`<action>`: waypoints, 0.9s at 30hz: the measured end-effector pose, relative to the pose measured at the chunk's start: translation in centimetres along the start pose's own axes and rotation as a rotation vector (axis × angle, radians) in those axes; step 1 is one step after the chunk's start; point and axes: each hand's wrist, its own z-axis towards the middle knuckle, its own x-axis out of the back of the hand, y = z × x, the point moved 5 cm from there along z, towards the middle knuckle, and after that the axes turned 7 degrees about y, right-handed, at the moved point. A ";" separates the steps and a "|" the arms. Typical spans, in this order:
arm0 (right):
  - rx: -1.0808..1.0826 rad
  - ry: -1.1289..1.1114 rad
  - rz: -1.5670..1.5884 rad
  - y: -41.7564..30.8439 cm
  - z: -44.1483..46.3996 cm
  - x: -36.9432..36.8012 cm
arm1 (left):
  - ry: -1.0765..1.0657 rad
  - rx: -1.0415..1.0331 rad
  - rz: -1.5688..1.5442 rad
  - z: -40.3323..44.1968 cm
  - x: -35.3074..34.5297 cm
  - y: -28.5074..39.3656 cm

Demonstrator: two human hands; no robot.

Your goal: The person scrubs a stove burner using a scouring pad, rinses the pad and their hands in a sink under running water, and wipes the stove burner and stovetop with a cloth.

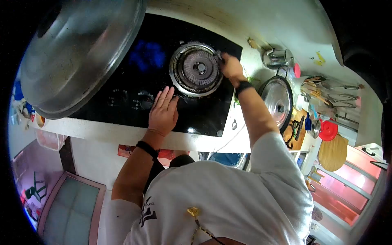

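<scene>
The black glass cooktop (204,118) lies on the counter, with a round gas burner (201,68) set in it at the right. My right hand (231,68) is closed at the burner ring's right edge, around a small dark grey scrubber or pad (220,58), mostly hidden by the fingers. My left hand (164,111) rests flat on the glass at the burner's lower left, fingers stretched out and apart, holding nothing.
A large metal wok or lid (81,53) covers the cooktop's left side. To the right stand a lidded pan (277,102), a metal pitcher (278,59), a spoon (234,124), a cutting board (332,152) and a red lid (328,130).
</scene>
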 end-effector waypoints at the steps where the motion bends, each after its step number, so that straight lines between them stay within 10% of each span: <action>1: -0.043 -0.002 0.054 0.5 -1.8 -0.2 | -0.006 -0.003 -0.016 0.0 0.1 0.0; 27: 0.459 -0.305 -0.001 -8.1 9.5 -0.3 | -0.111 0.031 0.059 -0.4 -0.5 -0.6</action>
